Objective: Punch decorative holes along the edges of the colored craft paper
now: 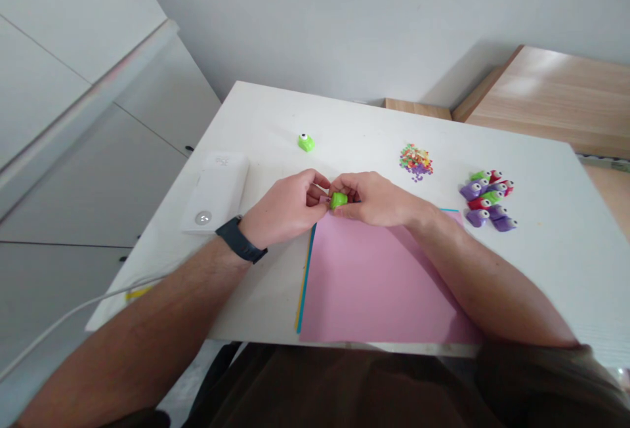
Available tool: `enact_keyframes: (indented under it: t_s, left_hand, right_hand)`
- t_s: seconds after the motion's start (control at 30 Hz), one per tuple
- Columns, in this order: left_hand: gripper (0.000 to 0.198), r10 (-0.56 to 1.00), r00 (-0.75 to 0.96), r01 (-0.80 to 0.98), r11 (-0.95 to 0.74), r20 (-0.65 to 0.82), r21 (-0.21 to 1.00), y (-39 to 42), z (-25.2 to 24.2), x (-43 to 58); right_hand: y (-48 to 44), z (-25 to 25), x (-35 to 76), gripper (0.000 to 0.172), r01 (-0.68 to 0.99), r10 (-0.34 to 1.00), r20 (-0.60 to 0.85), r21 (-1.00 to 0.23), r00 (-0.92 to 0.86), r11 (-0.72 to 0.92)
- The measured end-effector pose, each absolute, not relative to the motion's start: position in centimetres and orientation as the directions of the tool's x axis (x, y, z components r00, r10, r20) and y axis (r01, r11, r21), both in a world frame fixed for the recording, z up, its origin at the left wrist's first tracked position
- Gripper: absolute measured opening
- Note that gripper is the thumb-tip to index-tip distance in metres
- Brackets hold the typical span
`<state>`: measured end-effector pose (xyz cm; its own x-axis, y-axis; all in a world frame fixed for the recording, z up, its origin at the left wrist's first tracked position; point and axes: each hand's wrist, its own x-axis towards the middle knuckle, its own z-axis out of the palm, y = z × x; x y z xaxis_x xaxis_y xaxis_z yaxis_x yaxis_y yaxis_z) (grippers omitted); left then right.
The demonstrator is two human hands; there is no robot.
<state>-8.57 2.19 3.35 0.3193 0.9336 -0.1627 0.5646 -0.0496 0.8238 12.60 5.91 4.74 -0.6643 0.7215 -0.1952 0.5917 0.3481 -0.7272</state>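
My right hand (371, 198) is closed round a small lime-green craft paper punch (338, 201), above the top left corner of the pink paper sheet (384, 283). Beside it, my left hand (290, 203) pinches a small piece of pink paper (323, 199) against the punch's left side. Whether the piece sits inside the punch's slot is hidden by the fingers. Blue and yellow edges show under the pink sheet. Farther back on the table stands another green punch (306, 143) with a white top and dark spot.
A heap of colourful punched paper bits (416, 162) lies at the back right. To its right stand several purple, green and red punches (487, 199). A white box-shaped device (216, 192) rests at the left, near a white cable (88, 300) over the white table's (266, 113) edge.
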Motion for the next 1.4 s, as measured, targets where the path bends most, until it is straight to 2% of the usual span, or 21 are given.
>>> enact_keyframes:
  t_s: [0.43,0.7,1.4]
  left_hand:
    - [0.029,0.929,0.327,0.530,-0.029,-0.173,0.848,2.03,3.49,-8.47]
    - [0.055,0.925,0.328,0.548,-0.023,-0.190,0.836,1.87,3.62,-8.35]
    - [0.050,0.940,0.307,0.623,-0.083,-0.146,0.777,1.70,3.45,-8.08]
  right_hand:
    - [5.70,4.85,12.51,0.017,0.597,0.731,-0.178,-0.715,-0.658,0.363]
    - [5.75,4.56,12.49,0.017,0.596,0.737,-0.176,-0.720,-0.653,0.356]
    - [5.40,4.57,12.27,0.010,0.598,0.727,-0.156,-0.694,-0.669,0.401]
